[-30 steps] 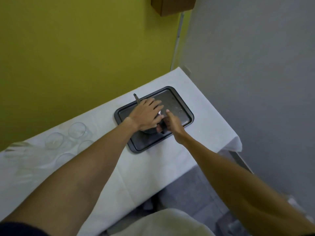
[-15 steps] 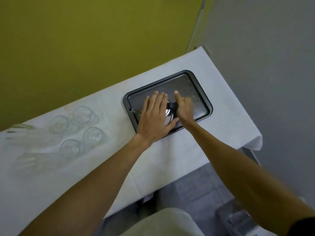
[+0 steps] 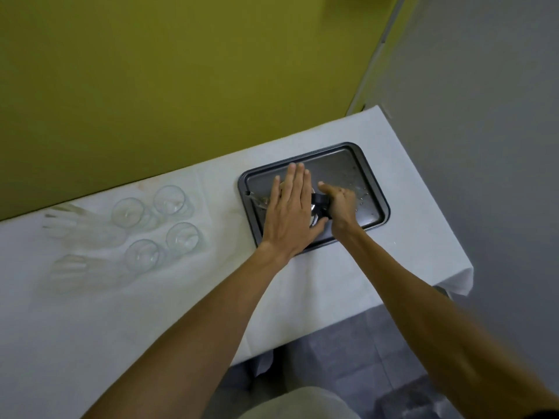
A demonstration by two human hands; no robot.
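Dark metal tray (image 3: 335, 164) upon the counter (image 3: 332, 282): a knife (image 3: 318, 204) is laid flat on it, the black handle gripped by the right hand (image 3: 340, 207), the blade pressed under the flat, straight-fingered left hand (image 3: 292, 213). If pressure is given unevenly, the blade could be tipped and the palm cut. Its long axis is laid across the tray, the tip pointed to the left end.
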